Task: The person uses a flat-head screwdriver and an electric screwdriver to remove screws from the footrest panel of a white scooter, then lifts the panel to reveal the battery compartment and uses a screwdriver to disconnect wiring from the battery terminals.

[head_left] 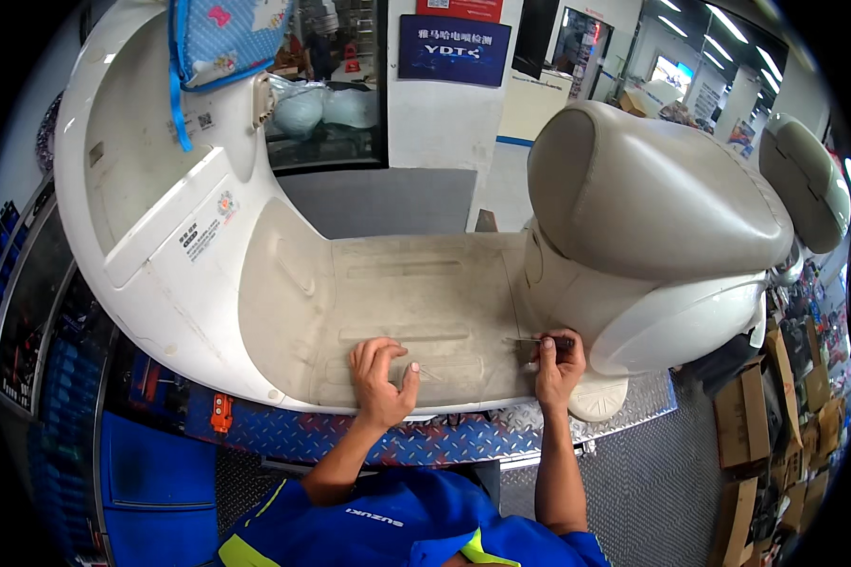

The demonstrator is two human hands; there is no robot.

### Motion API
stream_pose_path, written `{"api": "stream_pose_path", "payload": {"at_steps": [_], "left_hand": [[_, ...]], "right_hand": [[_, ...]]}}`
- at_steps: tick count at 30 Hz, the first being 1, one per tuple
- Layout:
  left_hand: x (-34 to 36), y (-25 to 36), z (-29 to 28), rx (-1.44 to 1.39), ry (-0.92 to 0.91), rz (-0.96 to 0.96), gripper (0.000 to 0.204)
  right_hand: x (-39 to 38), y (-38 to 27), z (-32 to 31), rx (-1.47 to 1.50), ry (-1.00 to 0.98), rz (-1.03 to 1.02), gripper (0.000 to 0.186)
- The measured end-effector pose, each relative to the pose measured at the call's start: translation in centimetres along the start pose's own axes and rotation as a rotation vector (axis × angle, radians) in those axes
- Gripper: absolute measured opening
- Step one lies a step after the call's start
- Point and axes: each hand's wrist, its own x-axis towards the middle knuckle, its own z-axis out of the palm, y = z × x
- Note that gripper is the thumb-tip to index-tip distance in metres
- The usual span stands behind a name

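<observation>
A white scooter [189, 274] stands crosswise before me, its front at the left and its beige seat [662, 189] at the right. Over the near part of its beige footboard [416, 307] is my left hand [380, 383]. Its fingers are bent and the thumb stands apart, with nothing seen between them. Near the footboard's right end, beside the seat base, my right hand [560, 370] grips a small screwdriver [524, 338]. The thin shaft points left, and the dark handle is partly hidden by my fingers.
Beneath the scooter runs a blue and silver tread-plate lift platform [303, 439], with an orange-red control [221, 413] at its left. Blue cabinets [156, 463] stand at lower left. Cardboard boxes [742, 416] pile up at the right. A blue patterned bag [232, 42] hangs at the scooter's front.
</observation>
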Motion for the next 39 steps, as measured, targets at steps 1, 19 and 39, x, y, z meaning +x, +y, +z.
{"api": "stream_pose_path", "payload": {"at_steps": [1, 19, 39], "left_hand": [[0.0, 0.1, 0.1, 0.012, 0.002, 0.009, 0.023], [-0.2, 0.0, 0.4, 0.010, -0.011, 0.017, 0.016], [-0.3, -0.6, 0.4, 0.006, -0.015, 0.029, 0.016]], "right_hand": [[0.1, 0.4, -0.3, -0.013, 0.000, 0.003, 0.010], [-0.4, 0.7, -0.2, -0.052, -0.006, -0.066, 0.012], [-0.6, 0.7, -0.1, -0.130, 0.022, -0.071, 0.015]]}}
